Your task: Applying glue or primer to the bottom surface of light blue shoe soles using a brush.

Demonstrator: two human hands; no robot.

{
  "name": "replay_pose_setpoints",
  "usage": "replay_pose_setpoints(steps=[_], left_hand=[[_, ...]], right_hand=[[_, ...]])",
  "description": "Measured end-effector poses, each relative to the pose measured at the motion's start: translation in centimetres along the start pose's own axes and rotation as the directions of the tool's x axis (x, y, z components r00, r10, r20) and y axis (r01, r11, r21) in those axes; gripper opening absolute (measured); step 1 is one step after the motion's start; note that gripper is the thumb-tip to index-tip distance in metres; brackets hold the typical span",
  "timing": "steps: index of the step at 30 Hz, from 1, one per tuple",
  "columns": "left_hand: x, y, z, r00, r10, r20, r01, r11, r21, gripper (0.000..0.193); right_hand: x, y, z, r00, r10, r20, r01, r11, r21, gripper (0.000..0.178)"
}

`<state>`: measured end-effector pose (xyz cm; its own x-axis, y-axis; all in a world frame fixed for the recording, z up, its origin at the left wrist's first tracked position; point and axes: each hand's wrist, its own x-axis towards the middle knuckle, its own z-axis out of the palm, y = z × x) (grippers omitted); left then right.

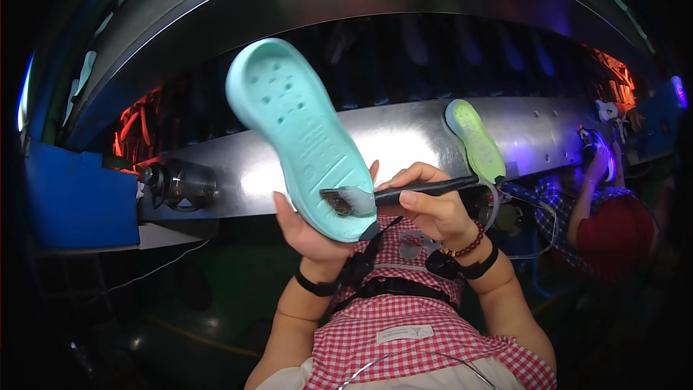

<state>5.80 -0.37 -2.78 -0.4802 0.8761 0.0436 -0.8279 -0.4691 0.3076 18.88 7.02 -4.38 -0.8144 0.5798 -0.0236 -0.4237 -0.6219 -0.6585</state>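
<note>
Left fingers [286,214] gripping teal shoe sole [307,133], right fingers [426,204] clasping black-handled brush [356,201] over near end

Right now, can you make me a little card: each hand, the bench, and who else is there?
Left hand: holds the blue shoe sole from below
Right hand: holds a brush, bristles over the sole's near end
Bench: shiny metal, with a green shoe sole on it
Bench's left end: what looks like a metal pot
Nearby: another person, far right
</note>
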Motion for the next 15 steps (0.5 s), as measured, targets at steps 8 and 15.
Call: replay_pose_setpoints(steps=[8,15], left_hand=[[0.9,1.2,-1.6,0.994,-0.107,-0.021,0.109,0.985,0.131,0.067],[2.0,1.9,-2.2,0.98,-0.169,0.105,0.15,0.975,0.164,0.067]], right_hand=[[-0.3,-2.3,1.2,0.995,0.02,0.095,0.03,0.869,-0.493,0.018],[0.8,-3.8,1.0,0.971,-0.088,0.222,0.206,0.781,-0.59,0.02]])
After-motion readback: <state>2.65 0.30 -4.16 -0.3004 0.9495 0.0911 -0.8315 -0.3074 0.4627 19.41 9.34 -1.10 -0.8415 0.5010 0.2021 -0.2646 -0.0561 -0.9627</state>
